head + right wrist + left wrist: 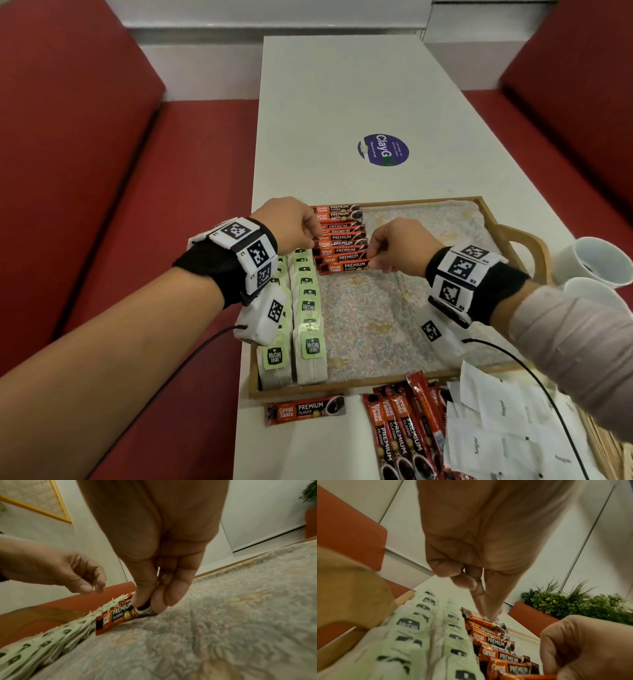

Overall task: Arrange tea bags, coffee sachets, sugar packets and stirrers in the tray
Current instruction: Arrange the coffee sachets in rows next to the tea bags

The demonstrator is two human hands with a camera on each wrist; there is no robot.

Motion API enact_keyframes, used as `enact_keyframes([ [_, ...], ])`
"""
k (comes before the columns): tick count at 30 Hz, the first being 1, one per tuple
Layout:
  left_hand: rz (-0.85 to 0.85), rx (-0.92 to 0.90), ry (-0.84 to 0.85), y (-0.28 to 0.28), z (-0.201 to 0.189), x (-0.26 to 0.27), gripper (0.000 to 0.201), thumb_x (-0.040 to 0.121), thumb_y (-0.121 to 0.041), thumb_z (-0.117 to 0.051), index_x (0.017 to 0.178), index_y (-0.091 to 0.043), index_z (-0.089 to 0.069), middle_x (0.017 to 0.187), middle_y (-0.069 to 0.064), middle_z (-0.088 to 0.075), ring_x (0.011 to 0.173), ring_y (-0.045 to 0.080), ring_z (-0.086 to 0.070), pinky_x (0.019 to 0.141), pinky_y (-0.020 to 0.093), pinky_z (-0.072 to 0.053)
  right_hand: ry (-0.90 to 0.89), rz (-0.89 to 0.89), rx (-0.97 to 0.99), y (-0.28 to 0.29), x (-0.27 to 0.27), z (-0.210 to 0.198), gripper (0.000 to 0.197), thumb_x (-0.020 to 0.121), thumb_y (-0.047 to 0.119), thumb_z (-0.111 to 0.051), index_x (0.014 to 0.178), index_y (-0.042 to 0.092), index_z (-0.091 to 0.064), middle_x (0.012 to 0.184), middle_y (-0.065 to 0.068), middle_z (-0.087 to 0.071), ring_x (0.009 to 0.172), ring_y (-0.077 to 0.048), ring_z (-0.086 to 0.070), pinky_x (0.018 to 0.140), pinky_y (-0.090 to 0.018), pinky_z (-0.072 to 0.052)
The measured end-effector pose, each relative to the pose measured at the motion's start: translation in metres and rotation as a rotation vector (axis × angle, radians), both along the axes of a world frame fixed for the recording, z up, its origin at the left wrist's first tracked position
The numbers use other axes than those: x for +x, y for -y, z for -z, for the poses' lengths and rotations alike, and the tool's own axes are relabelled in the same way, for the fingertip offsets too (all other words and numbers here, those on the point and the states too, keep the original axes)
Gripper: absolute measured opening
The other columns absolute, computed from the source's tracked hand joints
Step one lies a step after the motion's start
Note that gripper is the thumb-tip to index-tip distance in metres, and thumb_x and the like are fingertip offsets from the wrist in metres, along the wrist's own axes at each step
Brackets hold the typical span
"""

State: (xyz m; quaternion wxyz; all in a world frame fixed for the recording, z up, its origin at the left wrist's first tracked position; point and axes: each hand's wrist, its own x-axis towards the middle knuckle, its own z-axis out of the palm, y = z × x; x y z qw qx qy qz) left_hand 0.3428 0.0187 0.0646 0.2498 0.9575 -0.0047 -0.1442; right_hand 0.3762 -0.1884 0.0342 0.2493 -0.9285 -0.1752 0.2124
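Even, bright head view; wrist views dimmer, yellowish, blurred, edges warped.

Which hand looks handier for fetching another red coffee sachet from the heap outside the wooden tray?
Probably the right hand: the heap of red coffee sachets lies on its side, below the wooden tray. It pinches the nearest sachet, though; the left hand holds none.

The wooden tray (488, 214) is light brown with a pale floral-patterned liner (376, 308); inside it, the tea bags (310, 318) are off-white with pale green tags printed in dark green, and the coffee sachets (339, 240) are red-orange with black panels and white lettering. In front of the tray lie white sugar packets (496, 428) with grey print. Beyond the tray, the white table (342, 102) bears a purple round sticker (383, 150), with red bench seats (102, 171) alongside.
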Motion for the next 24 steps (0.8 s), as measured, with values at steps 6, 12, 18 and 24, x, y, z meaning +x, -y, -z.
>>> enact_keyframes([
  [6, 0.02, 0.063, -0.018, 0.003, 0.005, 0.004, 0.013, 0.078, -0.019, -0.075, 0.081, -0.028, -0.067, 0.071, -0.018, -0.057, 0.075, 0.006, -0.056, 0.074, 0.023, -0.045, 0.023, 0.0, -0.03, -0.007, 0.001, 0.006, 0.014, 0.074, 0.007, -0.077, 0.072, 0.01, -0.064, 0.057, 0.006, -0.06, 0.049, -0.006, -0.057, 0.055, -0.016, -0.045],
  [12, 0.052, 0.09, -0.062, 0.009, 0.004, 0.005, 0.014, 0.077, -0.019, -0.076, 0.09, -0.022, -0.071, 0.074, -0.014, -0.059, 0.08, 0.008, -0.058, 0.08, 0.026, -0.049, 0.06, 0.036, -0.08, -0.012, 0.003, 0.011, 0.018, 0.07, 0.01, -0.077, 0.068, 0.014, -0.059, 0.065, 0.003, -0.062, 0.064, -0.012, -0.06, 0.063, -0.023, -0.049],
  [18, 0.103, 0.184, -0.096, 0.02, 0.008, 0.007, 0.033, 0.078, -0.022, -0.076, 0.11, -0.024, -0.068, 0.105, -0.005, -0.066, 0.098, 0.014, -0.061, 0.088, 0.029, -0.049, 0.097, 0.024, -0.134, -0.012, 0.002, 0.009, 0.031, 0.07, 0.016, -0.076, 0.066, 0.017, -0.045, 0.063, 0.007, -0.053, 0.057, -0.005, -0.048, 0.049, -0.02, -0.031],
  [24, 0.153, 0.228, -0.122, 0.027, 0.006, 0.007, 0.036, 0.079, -0.027, -0.075, 0.115, -0.024, -0.068, 0.113, -0.004, -0.067, 0.103, 0.014, -0.061, 0.088, 0.026, -0.047, 0.094, 0.015, -0.147, -0.012, 0.001, 0.005, 0.037, 0.071, 0.018, -0.077, 0.063, 0.02, -0.04, 0.062, 0.008, -0.05, 0.056, -0.005, -0.044, 0.049, -0.021, -0.028],
])
